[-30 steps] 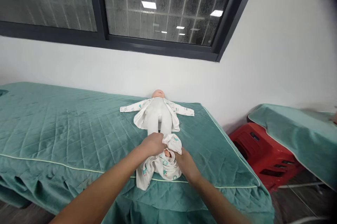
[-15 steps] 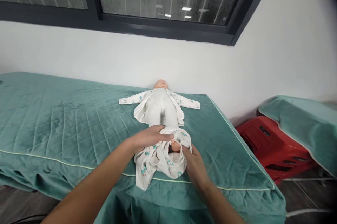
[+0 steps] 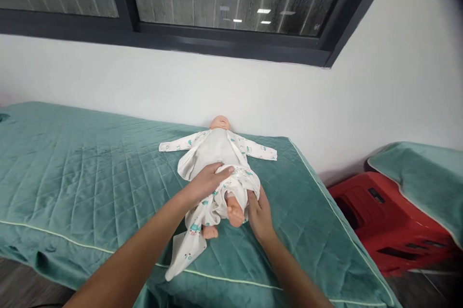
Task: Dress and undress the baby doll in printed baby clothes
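Note:
A baby doll (image 3: 217, 146) lies on its back on the green quilted bed (image 3: 90, 173), head toward the wall, wearing an open white printed top with sleeves spread. White printed trousers (image 3: 217, 197) are bunched around its legs, with both bare feet (image 3: 235, 214) poking out below. My left hand (image 3: 208, 181) grips the trousers' waistband at the doll's left hip. My right hand (image 3: 258, 211) grips the fabric on the other side, by the doll's foot. A loose trouser leg trails toward the bed's front edge.
A white wall and a dark-framed window (image 3: 217, 4) stand behind the bed. To the right sits a red plastic stool (image 3: 390, 221), partly under a second green-covered bed (image 3: 423, 173). The bed's front edge runs along the bottom of the view.
Both hands have pulled the trousers up the doll's legs toward its waist. The feet now stick out of the trouser legs. The view has shifted closer.

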Available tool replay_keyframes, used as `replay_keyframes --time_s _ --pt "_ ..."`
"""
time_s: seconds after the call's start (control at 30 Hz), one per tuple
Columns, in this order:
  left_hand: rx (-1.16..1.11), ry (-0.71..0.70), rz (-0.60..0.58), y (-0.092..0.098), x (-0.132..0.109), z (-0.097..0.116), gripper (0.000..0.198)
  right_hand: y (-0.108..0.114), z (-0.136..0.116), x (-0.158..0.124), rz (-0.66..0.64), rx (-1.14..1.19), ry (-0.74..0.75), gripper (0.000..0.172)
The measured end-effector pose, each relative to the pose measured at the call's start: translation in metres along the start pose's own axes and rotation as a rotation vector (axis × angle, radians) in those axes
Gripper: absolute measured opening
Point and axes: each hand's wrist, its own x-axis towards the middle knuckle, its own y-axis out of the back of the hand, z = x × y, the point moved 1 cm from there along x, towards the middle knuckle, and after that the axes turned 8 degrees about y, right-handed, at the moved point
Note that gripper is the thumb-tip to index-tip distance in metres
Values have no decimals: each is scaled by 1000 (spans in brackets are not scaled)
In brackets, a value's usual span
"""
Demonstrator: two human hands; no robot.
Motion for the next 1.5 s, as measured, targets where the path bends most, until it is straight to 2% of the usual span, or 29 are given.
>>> replay_keyframes --time_s 0.17,0.3,0.4,0.53,0.63,0.77,0.87,0.97,1.03,1.1,1.17,1.3,1.4,1.5 --pt "58 11 90 16 28 3 43 -1 9 29 -15 6 -83 32" --pt "-9 63 7 38 46 2 40 0 15 38 -60 46 -204 25" --pt "-97 84 -50 54 58 -7 37 0 16 37 -61 124 -250 20" --pt "-255 54 -82 69 67 -27 34 2 18 33 -52 212 -259 31" --pt "-413 0 -159 76 68 -42 38 4 16 28 -93 239 -220 45" --pt "-525 -40 -246 81 69 -51 47 4 1 37 -172 259 -133 54" --pt "-532 -49 -232 81 69 -52 49 -10 -21 68 -308 179 -169 45" --pt "-525 -49 -219 79 68 -50 48 -36 -40 106 -573 50 -204 37" --pt "-558 -64 -213 79 67 -48 47 -54 -45 124 -776 34 -197 35" --pt "-599 -80 -198 79 67 -48 45 -67 -41 129 -888 74 -233 33" --pt "-606 -76 -191 79 68 -48 43 -72 -32 124 -859 141 -316 32" --pt "-504 -9 -205 78 68 -46 44 -66 -15 111 -609 425 -490 29" --pt "-452 17 -246 76 64 -41 47 -62 -7 108 -491 630 -520 27" --pt "-340 41 -342 74 59 -37 50 -61 -2 107 -467 649 -506 41"
